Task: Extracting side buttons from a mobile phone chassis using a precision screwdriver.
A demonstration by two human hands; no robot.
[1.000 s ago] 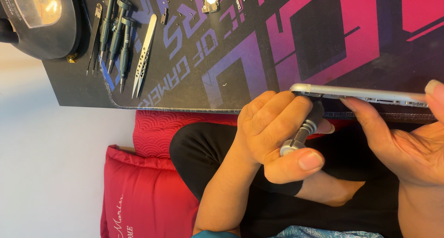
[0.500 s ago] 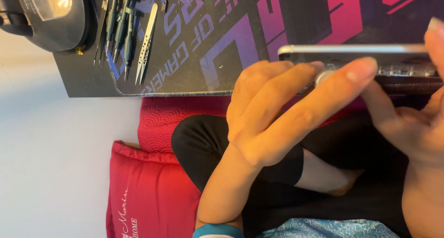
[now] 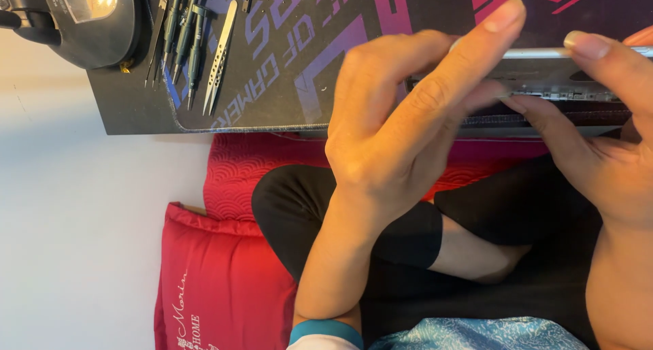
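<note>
White floor shows at the left of my view, with a red cushion (image 3: 224, 282) under my crossed legs in black. Ahead lies a dark mat (image 3: 306, 57) with purple and pink shapes, covering the low table. On its far corner sit a row of small screwdrivers (image 3: 183, 30), silver tweezers (image 3: 219, 57) and a black round device (image 3: 81, 17) with a lit dial.

My left hand (image 3: 388, 139) rises from a teal cuff (image 3: 325, 331), its back turned to me, wrist bent upward. Its fingers (image 3: 469, 64) stretch long and nearly straight toward the phone (image 3: 544, 78), the tips resting along the upper edge; the thumb is hidden behind, so I cannot tell how firmly it pinches. My right hand (image 3: 605, 153) comes in from the right edge, fingers curled, one tip on the top rim and another pressed under the lower edge, clamping the phone between them.

It is a thin, silver-grey slab seen edge-on, held just above the near edge of the mat. Along its lower side a strip of small dark inner parts shows. Its long axis runs level, left to right across my view, with the right end hidden behind my right hand.
</note>
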